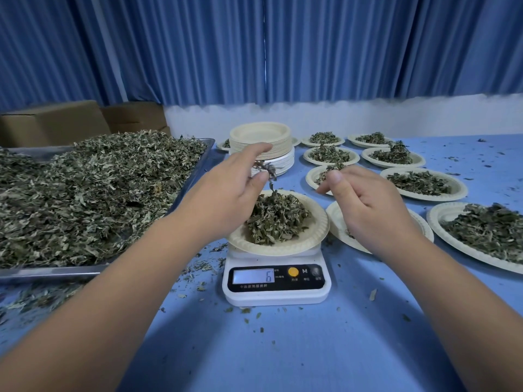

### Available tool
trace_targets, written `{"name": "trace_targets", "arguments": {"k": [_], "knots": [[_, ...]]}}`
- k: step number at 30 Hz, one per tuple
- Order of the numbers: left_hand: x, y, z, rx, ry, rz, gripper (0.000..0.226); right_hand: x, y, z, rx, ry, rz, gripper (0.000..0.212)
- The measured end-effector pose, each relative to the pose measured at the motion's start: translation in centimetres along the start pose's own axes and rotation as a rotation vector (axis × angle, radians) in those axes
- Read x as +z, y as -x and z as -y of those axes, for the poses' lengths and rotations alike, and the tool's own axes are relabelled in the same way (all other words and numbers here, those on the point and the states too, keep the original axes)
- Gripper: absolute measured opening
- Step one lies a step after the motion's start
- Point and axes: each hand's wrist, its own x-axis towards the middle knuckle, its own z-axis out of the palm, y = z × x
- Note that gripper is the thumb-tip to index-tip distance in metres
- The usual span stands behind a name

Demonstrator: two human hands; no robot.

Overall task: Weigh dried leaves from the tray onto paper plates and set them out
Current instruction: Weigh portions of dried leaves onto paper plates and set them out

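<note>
With the scale (pixel 276 281) as the dial's centre, a paper plate (pixel 317 236) sits on it heaped with dried leaves (pixel 278 219), and the display shows a 6. The left hand (pixel 235 188) hangs over the plate's 10 o'clock edge. Its thumb and fingertips pinch a small tuft of leaves (pixel 266 168), and it hides part of the rim. The right hand (pixel 365 205) hovers at 2 o'clock, fingers loosely bent and holding nothing visible. It covers much of the nearest filled plate (pixel 336 219).

The metal tray (pixel 51 271), piled with loose leaves (pixel 85 188), lies at 9 o'clock. A stack of empty plates (pixel 260 137) stands at 12, partly behind the left hand. More filled plates (pixel 460 190) spread from 1 to 3 o'clock on the blue table (pixel 311 349). Leaf crumbs (pixel 198 267) litter the table at 8 o'clock. Cardboard boxes (pixel 51 123) stand at 10, and a blue curtain (pixel 311 52) hangs behind.
</note>
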Motion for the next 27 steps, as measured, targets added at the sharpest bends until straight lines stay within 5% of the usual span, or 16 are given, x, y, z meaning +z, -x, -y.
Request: {"name": "trace_targets", "arguments": {"k": [8,15,27], "knots": [[-1.0,1.5,2.1,-0.111,0.232,-0.190,0.024,0.0,0.0,0.0,-0.005,0.001,0.003,0.055],[-1.3,3.1,5.3,-0.285,0.448,-0.286,0.034,0.1,0.2,-0.1,-0.041,0.008,0.004,0.058],[-3.7,4.5,9.2,-0.572,0.204,-0.374,0.036,0.3,0.3,0.0,-0.020,0.029,-0.010,0.052]]}}
